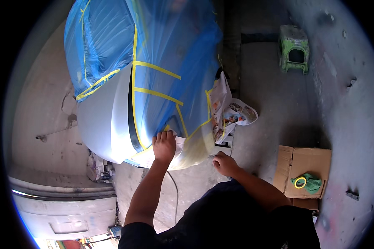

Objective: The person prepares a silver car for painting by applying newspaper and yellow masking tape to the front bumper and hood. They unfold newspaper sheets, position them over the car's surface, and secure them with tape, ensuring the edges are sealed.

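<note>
A car body (121, 124) stands before me, its bare silver panel on the left. Blue plastic film (162, 77) covers much of it, held by strips of yellow masking tape (159, 93). At the lower end of the film, my left hand (164, 147) is curled against the rounded bumper (196, 152), its fingers on a whitish sheet of paper (179, 146) that shows beside them. My right hand (226, 164) is off to the right, just clear of the bumper. Its fingers are curled in, with nothing visible in them. Printed paper (221, 105) hangs taped along the car's right side.
To the right, a cardboard box (311, 162) carries a yellow tape roll (300, 182) and a green cloth (313, 183). A worn green stool (294, 49) stands by the right wall (339, 93). A dark hose or cable (176, 196) crosses the concrete floor (193, 183). Bottles (107, 174) stand at left.
</note>
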Available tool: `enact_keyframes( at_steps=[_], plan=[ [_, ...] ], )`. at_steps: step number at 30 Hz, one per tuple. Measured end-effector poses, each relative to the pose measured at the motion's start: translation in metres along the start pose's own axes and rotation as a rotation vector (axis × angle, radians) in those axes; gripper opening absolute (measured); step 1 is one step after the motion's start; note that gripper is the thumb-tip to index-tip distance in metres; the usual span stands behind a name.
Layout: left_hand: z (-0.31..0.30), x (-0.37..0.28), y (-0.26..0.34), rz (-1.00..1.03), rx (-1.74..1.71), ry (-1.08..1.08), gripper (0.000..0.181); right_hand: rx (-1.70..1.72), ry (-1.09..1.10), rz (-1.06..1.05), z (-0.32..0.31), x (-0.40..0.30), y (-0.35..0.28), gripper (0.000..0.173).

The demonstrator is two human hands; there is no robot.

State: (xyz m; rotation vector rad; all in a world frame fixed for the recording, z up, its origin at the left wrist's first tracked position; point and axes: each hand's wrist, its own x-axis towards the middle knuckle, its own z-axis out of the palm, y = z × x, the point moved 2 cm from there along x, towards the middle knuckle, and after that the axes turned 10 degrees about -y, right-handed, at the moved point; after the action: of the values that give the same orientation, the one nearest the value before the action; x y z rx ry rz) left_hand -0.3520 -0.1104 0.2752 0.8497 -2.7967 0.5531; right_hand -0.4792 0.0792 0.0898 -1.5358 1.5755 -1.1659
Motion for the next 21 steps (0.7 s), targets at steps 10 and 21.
enact_keyframes(
  at_steps=[10, 21],
  plan=[
    [-0.010, -0.012, -0.016, -0.123, -0.146, -0.006, 0.012, 0.198, -0.211, -0.156, 0.004, 0.104, -0.048, 0.015],
    [-0.013, -0.010, -0.015, -0.229, -0.257, 0.009, 0.013, 0.588, -0.231, -0.363, 0.021, 0.178, -0.048, 0.012]
  ],
)
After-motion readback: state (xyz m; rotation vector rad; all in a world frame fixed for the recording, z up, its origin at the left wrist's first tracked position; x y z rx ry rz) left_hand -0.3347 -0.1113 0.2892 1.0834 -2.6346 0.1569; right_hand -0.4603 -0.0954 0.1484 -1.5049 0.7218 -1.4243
